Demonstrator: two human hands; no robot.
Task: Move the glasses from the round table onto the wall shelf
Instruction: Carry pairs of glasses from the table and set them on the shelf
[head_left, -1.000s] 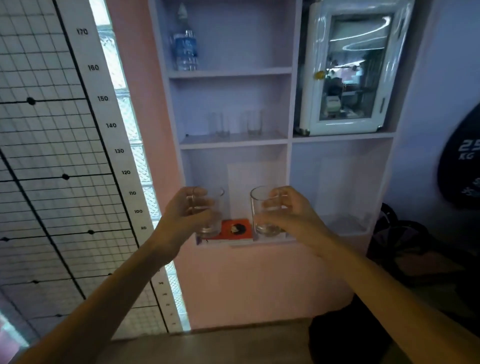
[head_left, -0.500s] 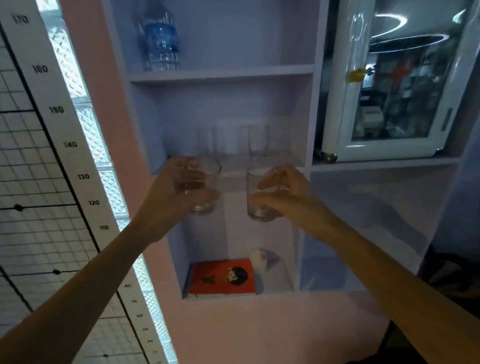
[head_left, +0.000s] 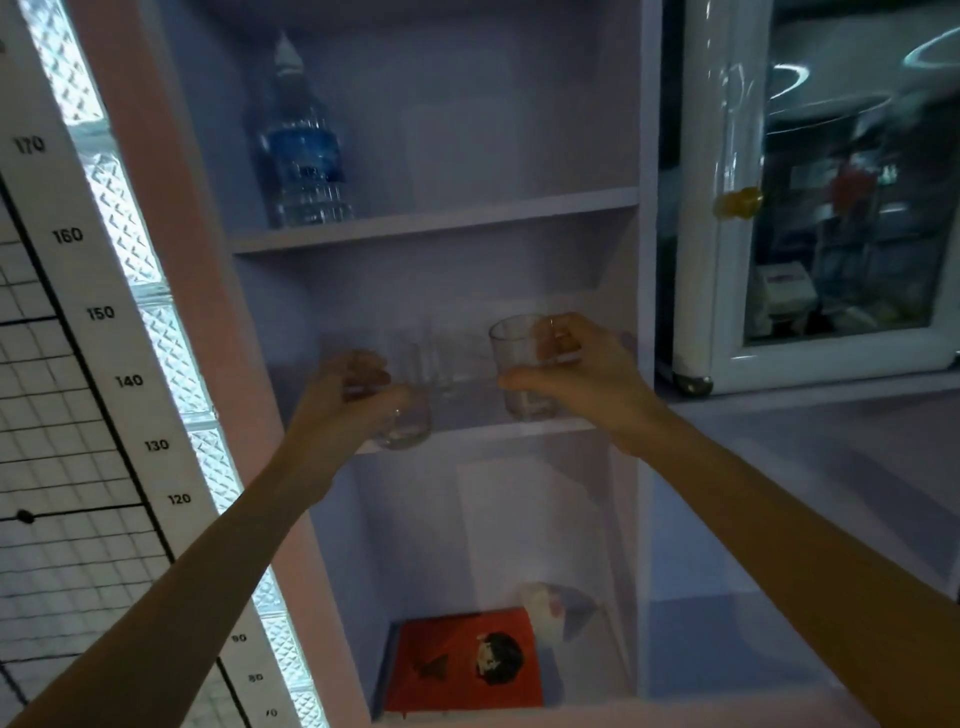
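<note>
My left hand (head_left: 348, 402) grips a clear glass (head_left: 408, 423) at the front left edge of the middle wall shelf (head_left: 478, 434); its base sits about level with the shelf board. My right hand (head_left: 582, 382) holds a second clear glass (head_left: 519, 364) by its side, its base at or just above the shelf surface on the right. Behind and between them, two more clear glasses (head_left: 441, 358) stand faintly visible at the back of that shelf. The round table is out of view.
A water bottle (head_left: 301, 150) stands on the shelf above. A red book (head_left: 467, 660) and a pale round object (head_left: 545, 610) lie in the compartment below. A white glass-door cabinet (head_left: 810, 208) fills the right. A height chart (head_left: 98, 312) and a glass-block strip flank the left.
Both hands have risen with their glasses from the level of the lower compartment up to the middle shelf and moved apart. The view has come closer to the shelf.
</note>
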